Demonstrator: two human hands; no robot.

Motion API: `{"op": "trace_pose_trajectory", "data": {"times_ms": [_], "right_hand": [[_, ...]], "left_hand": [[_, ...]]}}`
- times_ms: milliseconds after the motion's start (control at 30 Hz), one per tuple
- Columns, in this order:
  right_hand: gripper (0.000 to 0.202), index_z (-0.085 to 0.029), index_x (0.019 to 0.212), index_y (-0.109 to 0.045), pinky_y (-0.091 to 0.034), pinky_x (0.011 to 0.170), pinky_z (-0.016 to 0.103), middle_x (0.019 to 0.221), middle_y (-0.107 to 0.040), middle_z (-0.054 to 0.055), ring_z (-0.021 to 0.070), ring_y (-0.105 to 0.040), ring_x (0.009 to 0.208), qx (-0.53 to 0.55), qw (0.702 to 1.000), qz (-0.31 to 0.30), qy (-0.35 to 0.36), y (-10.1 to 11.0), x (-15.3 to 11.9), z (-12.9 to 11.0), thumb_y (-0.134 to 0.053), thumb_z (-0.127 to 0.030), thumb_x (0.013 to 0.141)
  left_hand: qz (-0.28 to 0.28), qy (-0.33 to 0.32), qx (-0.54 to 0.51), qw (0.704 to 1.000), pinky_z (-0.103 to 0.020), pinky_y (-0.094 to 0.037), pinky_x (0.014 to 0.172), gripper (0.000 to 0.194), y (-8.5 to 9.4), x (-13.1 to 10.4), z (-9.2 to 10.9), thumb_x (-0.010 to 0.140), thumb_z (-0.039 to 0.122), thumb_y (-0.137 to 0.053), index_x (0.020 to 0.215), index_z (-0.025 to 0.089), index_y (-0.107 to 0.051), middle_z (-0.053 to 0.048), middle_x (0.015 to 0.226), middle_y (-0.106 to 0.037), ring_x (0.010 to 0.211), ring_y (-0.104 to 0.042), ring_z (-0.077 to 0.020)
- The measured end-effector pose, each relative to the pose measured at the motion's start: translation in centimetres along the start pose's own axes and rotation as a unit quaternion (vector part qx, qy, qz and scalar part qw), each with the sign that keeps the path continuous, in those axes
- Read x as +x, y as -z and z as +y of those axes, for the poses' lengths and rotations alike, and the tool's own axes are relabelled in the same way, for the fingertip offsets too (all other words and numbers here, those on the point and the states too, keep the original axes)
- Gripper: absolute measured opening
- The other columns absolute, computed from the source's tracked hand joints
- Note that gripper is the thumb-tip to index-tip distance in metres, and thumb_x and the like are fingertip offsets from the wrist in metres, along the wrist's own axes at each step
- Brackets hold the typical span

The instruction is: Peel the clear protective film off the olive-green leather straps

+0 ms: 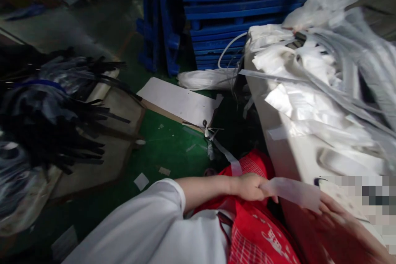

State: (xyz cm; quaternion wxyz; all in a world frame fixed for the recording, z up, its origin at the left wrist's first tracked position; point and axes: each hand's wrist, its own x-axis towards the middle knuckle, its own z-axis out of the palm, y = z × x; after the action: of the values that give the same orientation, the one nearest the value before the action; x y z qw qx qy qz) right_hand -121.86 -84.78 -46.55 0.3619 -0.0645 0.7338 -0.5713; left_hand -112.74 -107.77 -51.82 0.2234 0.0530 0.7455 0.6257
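Note:
A short translucent white plastic strip [295, 191] stretches between my two hands, in front of the red apron [260, 231]. My left hand [252, 186] has its fingers closed on the strip's left end. At the other end, the fingers of my right hand [335, 216] are blurred; they meet the strip, but whether they grip it I cannot make out. Beyond my left wrist, a similar pale strip [227, 156] trails over the apron toward the floor. Right beside my hands is a white table [278, 148], heaped with white plastic bags and strips [328, 103].
Black strips [58, 128] lie piled on a pale surface at left. A white-faced board [179, 101] and a white bundle [207, 79] lie on the green floor [167, 144], with paper scraps. Blue pallets [235, 12] are stacked behind. One corner is pixelated.

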Motion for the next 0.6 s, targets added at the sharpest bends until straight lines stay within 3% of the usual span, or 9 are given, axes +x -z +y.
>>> {"op": "trace_pose_trajectory", "data": {"times_ms": [100, 200, 300, 400, 467, 533, 600], "right_hand": [[0.058, -0.026, 0.124, -0.067, -0.057, 0.070, 0.035, 0.098, -0.070, 0.010, 0.0252, -0.069, 0.084, 0.091, 0.995, 0.012, -0.037, -1.6, -0.4, -1.8, -0.081, -0.036, 0.069], [0.056, -0.023, 0.125, -0.066, -0.050, 0.058, 0.022, 0.088, -0.064, 0.004, 0.0140, -0.060, 0.070, 0.047, 0.998, 0.029, -0.008, -2.9, -0.7, -2.7, -0.083, -0.034, 0.073], [0.065, -0.022, 0.130, -0.062, -0.054, 0.068, 0.025, 0.095, -0.063, 0.005, 0.0159, -0.061, 0.078, -0.025, 0.999, -0.025, 0.032, -3.7, -0.9, -2.8, -0.085, -0.036, 0.071], [0.070, -0.021, 0.133, -0.059, -0.056, 0.078, 0.032, 0.100, -0.065, 0.007, 0.0199, -0.063, 0.085, -0.074, 0.996, -0.005, 0.047, -4.2, -0.8, -3.0, -0.083, -0.043, 0.071], [0.064, -0.020, 0.126, -0.064, -0.055, 0.085, 0.036, 0.104, -0.068, 0.010, 0.0239, -0.065, 0.093, -0.072, 0.997, 0.008, 0.029, -4.5, -0.6, -3.5, -0.081, -0.050, 0.072], [0.055, -0.018, 0.112, -0.072, -0.053, 0.090, 0.040, 0.106, -0.071, 0.012, 0.0272, -0.065, 0.098, -0.048, 0.999, -0.018, 0.008, -4.8, -0.6, -4.1, -0.081, -0.052, 0.071], [0.043, -0.018, 0.095, -0.075, -0.055, 0.083, 0.038, 0.096, -0.073, 0.011, 0.0257, -0.067, 0.088, -0.009, 0.999, -0.046, -0.008, -5.1, -0.9, -4.9, -0.081, -0.052, 0.070]], "left_hand": [[0.007, -0.002, -0.036, 0.999, -0.015, -0.039, 0.057, 0.032, 0.3, -0.5, 0.4, 0.102, 0.027, -0.042, 0.097, 0.013, -0.070, 0.005, 0.058, -0.051, 0.054, -0.046, -0.0056], [0.000, -0.017, -0.028, 0.999, -0.015, -0.038, 0.056, 0.038, 0.1, -0.5, 0.4, 0.104, 0.034, -0.038, 0.097, 0.015, -0.071, 0.006, 0.056, -0.047, 0.053, -0.046, -0.0059], [-0.012, -0.039, 0.024, 0.999, -0.016, -0.044, 0.066, 0.038, -0.3, -0.4, 0.1, 0.104, 0.035, -0.038, 0.095, 0.018, -0.071, 0.005, 0.062, -0.054, 0.061, -0.053, -0.0074], [-0.064, -0.095, 0.086, 0.990, -0.017, -0.047, 0.081, 0.032, -0.6, -0.6, 0.2, 0.102, 0.033, -0.044, 0.092, 0.020, -0.071, 0.003, 0.083, -0.069, 0.080, -0.063, -0.0098], [-0.087, -0.131, 0.130, 0.979, -0.018, -0.048, 0.084, 0.027, -0.7, -1.0, 0.5, 0.100, 0.033, -0.048, 0.096, 0.021, -0.072, 0.003, 0.096, -0.073, 0.088, -0.066, -0.0117], [-0.094, -0.149, 0.174, 0.969, -0.019, -0.050, 0.080, 0.026, -0.9, -1.4, 0.9, 0.099, 0.034, -0.050, 0.100, 0.022, -0.073, 0.002, 0.098, -0.074, 0.087, -0.067, -0.0132], [-0.104, -0.152, 0.208, 0.961, -0.020, -0.050, 0.077, 0.027, -1.1, -1.7, 1.1, 0.099, 0.037, -0.051, 0.102, 0.023, -0.073, 0.002, 0.095, -0.075, 0.084, -0.068, -0.0140]]}}
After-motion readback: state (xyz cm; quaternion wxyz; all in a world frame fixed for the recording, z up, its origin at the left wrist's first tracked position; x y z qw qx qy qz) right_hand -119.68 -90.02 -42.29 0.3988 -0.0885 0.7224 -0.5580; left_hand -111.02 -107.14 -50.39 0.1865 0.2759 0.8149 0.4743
